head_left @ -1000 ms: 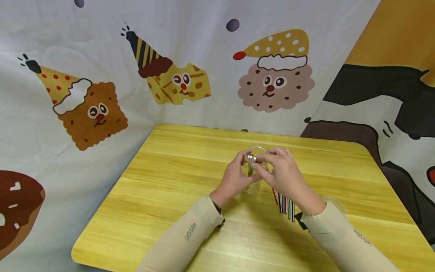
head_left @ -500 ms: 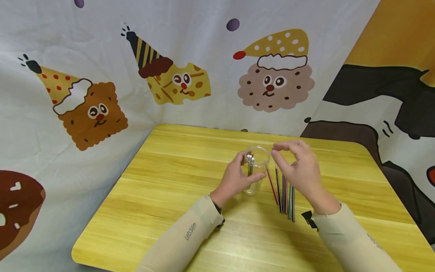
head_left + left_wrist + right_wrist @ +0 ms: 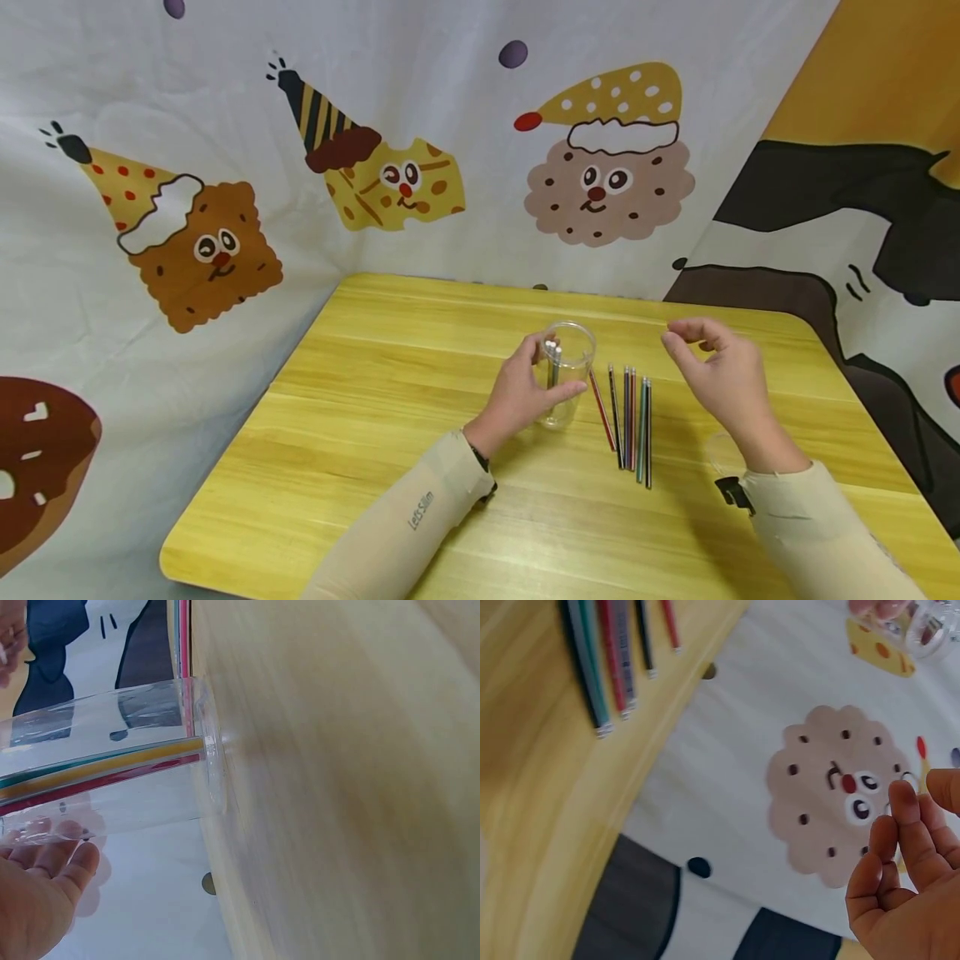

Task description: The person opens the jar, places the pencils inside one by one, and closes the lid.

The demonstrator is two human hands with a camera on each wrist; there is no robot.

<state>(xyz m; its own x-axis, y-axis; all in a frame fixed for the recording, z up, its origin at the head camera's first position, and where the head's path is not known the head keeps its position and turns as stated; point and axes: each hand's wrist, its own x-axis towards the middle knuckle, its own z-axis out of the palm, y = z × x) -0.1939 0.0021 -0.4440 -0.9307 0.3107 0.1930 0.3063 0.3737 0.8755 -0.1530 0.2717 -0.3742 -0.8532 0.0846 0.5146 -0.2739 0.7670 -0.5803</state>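
My left hand [image 3: 521, 385] is wrapped around a tall clear plastic cup [image 3: 576, 367] that stands on the table. A few pencils [image 3: 555, 360] with white ends lean against its left side; in the left wrist view teal, yellow and red pencils [image 3: 112, 766] show through the wall. To the right of the cup lie several loose pencils [image 3: 628, 417], roughly side by side, red, black, blue and teal. My right hand [image 3: 723, 375] is raised in the air to the right of them, fingers loosely bent, with nothing between thumb and fingertips in the right wrist view [image 3: 907, 862].
On the wooden table [image 3: 337, 433], a round clear lid-like disc [image 3: 722, 452] lies partly behind my right wrist. A printed cartoon cloth [image 3: 420, 75] hangs just past the table's back edge.
My right hand has drawn back from the cup's mouth and moved right, past the loose pencils, which are now in full view. My left hand and the cup have stayed in place.
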